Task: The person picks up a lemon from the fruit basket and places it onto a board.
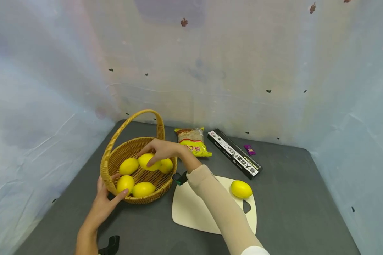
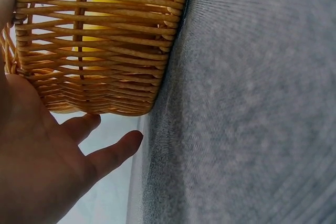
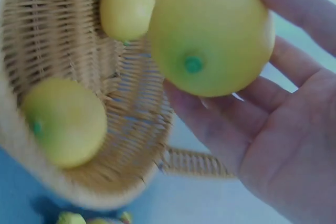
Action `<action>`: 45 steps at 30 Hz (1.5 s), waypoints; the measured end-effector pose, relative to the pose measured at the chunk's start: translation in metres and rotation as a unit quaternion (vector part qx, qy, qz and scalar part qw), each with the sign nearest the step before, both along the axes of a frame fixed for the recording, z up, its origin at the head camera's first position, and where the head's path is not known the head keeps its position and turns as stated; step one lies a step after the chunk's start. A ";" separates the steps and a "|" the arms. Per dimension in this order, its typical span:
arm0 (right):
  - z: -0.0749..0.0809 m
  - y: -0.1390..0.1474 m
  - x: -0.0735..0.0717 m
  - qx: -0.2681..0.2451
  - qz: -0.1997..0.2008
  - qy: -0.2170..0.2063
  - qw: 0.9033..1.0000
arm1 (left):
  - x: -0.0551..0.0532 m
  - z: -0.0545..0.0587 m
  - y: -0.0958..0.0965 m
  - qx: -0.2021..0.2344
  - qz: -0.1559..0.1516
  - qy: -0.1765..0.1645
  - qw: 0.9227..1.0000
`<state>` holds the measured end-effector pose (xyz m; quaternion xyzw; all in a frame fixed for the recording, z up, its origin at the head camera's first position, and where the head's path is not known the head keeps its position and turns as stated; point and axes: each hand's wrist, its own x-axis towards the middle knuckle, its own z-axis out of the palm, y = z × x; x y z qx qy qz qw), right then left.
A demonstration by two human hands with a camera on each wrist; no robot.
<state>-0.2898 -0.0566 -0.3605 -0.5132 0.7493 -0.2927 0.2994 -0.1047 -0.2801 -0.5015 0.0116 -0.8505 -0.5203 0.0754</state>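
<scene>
Lemon (image 1: pixel 144 162): left of frame centre, pinched in right hand (image 1: pixel 163 148) over the basket (image 1: pixel 143 200), up and right of left hand (image 1: pixel 101 207) | hands apart, left gripping the basket's rim, lower left | smooth yellow oval (green spot at one end), woven wicker | mid-frame: plastic bag (image 1: pixel 191 136), lettering unclear; right, long black box (image 1: pixel 234 154) reading "PASTA"

Wicker basket (image 2: pixel 115 40), toward left edge of tabletop (image 1: pixel 290 191): woven cane-like strands, ribbed, low sheen. Lemons (image 1: pixel 143 189): smooth, waxy-looking skin, soft sheen. Cutting board (image 1: pixel 191 212), toward near edge: smooth, matt, plastic-looking. Food bag (image 1: pixel 191 141), near far edge: glossy plastic film. Pasta box (image 1: pixel 234 153), same edge: smooth printed card. Sachet (image 1: pixel 249 149), beside box: shiny film. Tabletop: matt, fine-textured, cloth-like covering. Backdrop sheet (image 1: pixel 226 71): thin, creased, plastic-looking, faint shine. Sleeve (image 1: pixel 225 216): matt cloth.
</scene>
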 end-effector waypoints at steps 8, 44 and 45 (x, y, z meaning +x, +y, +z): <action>0.018 0.065 0.003 -0.035 -0.040 0.013 0.998 | 0.001 -0.002 0.002 0.012 -0.005 0.011 1.000; -0.045 0.220 0.024 0.013 -0.184 -0.019 0.983 | 0.000 0.004 -0.001 -0.026 -0.003 -0.005 1.000; -0.048 0.222 0.025 0.017 -0.186 -0.021 0.982 | 0.000 0.004 -0.001 -0.027 -0.002 -0.007 1.000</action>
